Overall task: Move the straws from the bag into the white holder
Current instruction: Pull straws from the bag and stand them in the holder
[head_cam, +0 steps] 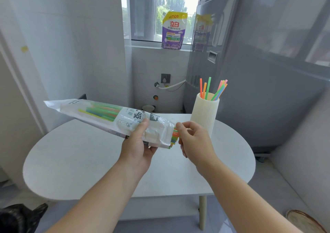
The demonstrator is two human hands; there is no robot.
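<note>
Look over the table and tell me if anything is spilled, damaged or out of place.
Nothing stands out. The holder stands upright on the table, its straws leaning inside, none spilled. The left hand grips the bag; the right hand pinches straw ends at its open mouth.

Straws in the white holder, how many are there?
8 straws show in the holder: red, orange and green stand apart on the left; about five lean right in a bunch, where more may hide.

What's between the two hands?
Head view: the open end of the bag, with straw ends poking out, pinched by the right hand; the left hand grips the bag.
</note>
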